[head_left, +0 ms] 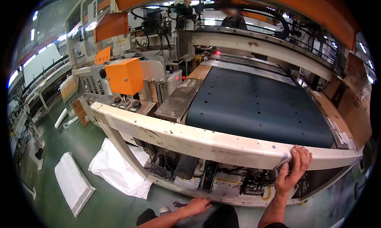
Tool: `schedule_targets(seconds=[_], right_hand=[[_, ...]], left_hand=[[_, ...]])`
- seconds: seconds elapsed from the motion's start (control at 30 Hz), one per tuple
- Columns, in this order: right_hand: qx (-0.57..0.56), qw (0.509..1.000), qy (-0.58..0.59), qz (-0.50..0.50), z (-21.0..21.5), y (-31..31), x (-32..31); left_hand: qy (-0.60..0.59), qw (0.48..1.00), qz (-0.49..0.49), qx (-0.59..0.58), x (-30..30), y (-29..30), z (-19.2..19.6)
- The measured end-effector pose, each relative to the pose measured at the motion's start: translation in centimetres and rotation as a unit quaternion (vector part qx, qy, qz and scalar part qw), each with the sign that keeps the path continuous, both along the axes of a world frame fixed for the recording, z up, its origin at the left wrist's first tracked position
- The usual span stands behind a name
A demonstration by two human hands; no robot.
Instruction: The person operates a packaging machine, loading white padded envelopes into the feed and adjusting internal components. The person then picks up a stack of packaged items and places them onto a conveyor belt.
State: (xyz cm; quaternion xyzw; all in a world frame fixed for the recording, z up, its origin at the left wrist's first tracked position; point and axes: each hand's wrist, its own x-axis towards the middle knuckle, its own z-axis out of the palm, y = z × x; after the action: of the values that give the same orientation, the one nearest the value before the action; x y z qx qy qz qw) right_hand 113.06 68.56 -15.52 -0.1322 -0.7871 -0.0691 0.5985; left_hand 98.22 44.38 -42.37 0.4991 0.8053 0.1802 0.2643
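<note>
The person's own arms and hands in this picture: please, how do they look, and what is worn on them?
The left hand and right hand wear no gloves. The left forearm and right forearm are bare where visible, without watches; a dark sleeve shows at the right one's lower end.

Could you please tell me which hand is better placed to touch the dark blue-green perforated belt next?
Probably the right hand: it rests on the cream-painted metal beam in front of the dark blue-green perforated belt. The left hand is lower, near the cream bottom rail, seemingly farther away.
</note>
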Motion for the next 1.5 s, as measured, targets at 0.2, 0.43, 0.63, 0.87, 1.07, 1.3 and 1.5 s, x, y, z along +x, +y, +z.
schedule_targets(seconds=[0.2,0.43,0.63,0.87,1.07,1.3,1.5], right_hand=[[-0.003,1.0,-0.002,0.0,0.0,0.0,0.1],[-0.004,1.0,-0.011,-0.002,0.1,-0.1,0.3],[-0.003,1.0,-0.018,-0.005,0.2,-0.1,0.4],[-0.004,1.0,-0.016,-0.005,0.2,-0.1,0.3],[0.002,1.0,-0.01,-0.008,0.1,0.1,0.3],[-0.002,1.0,-0.01,-0.006,0.1,-0.1,0.2],[0.002,1.0,-0.009,-0.008,0.1,0.0,0.2]], left_hand=[[0.008,1.0,-0.001,-0.011,0.0,0.0,-1.2],[0.013,1.0,-0.002,-0.021,0.1,0.1,-1.0],[0.003,1.0,-0.01,-0.017,0.0,0.2,-1.0],[0.003,1.0,-0.009,-0.001,-0.3,0.1,-2.4],[0.017,0.999,-0.014,0.037,-0.1,0.2,-1.5],[0.016,0.999,-0.012,0.042,0.0,0.1,-1.4],[0.018,0.999,-0.013,0.026,-0.1,0.2,-0.8]])
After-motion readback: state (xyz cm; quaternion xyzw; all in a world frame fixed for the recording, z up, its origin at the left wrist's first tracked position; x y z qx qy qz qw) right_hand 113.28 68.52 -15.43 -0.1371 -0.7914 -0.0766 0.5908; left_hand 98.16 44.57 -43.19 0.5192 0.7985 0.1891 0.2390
